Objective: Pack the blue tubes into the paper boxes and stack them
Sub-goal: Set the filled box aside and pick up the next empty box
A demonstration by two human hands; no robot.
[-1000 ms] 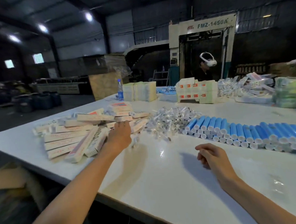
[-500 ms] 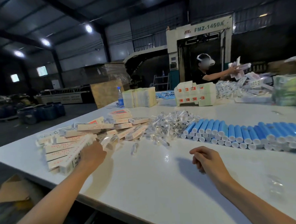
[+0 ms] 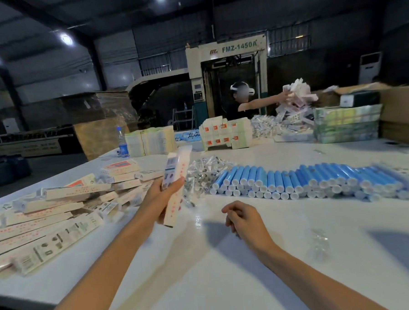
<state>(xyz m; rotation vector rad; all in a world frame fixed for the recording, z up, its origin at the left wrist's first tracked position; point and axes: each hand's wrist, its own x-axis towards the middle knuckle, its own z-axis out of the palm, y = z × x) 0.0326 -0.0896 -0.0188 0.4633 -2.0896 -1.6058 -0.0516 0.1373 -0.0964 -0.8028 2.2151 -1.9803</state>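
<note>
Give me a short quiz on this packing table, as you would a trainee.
1. True or false: the left hand grips a blue tube.
2. Where do the blue tubes lie? A) stacked in rows on the white table; B) inside a carton; C) on the floor.
3. Fill in: the right hand holds ____.
Key: 1 false, it grips a paper box; 2 A; 3 nothing.
</note>
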